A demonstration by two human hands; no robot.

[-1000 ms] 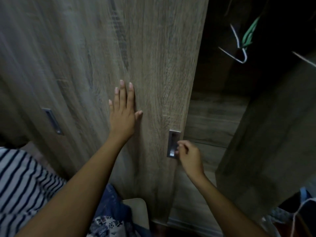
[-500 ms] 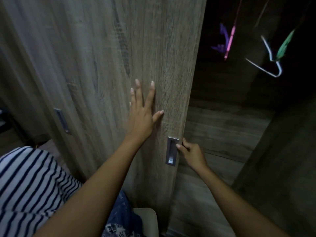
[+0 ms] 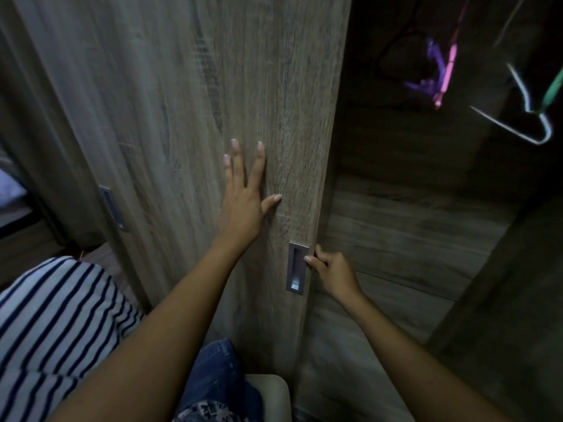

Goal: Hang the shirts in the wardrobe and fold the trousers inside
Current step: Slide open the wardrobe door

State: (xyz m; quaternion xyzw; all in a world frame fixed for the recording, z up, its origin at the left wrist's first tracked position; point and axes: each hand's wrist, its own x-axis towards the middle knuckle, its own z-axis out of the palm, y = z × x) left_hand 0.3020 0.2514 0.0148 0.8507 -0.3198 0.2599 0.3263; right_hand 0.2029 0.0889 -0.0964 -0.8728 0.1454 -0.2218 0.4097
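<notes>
left hand (image 3: 243, 202) is flat and open on the wardrobe door (image 3: 182, 117), right hand (image 3: 332, 269) pinches its edge by the recessed handle (image 3: 296, 268), which seems the right grip for a heavy, stiff slider, striped shirt (image 3: 54, 315) and jeans (image 3: 219, 370) bunched below

No readable text, label, brand, number or sign shows on any surface.

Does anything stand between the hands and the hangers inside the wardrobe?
Partly: the sliding door covers the left side, left hand flat on it, right hand gripping its edge. Right of that edge the way to the hangers looks open.
</notes>
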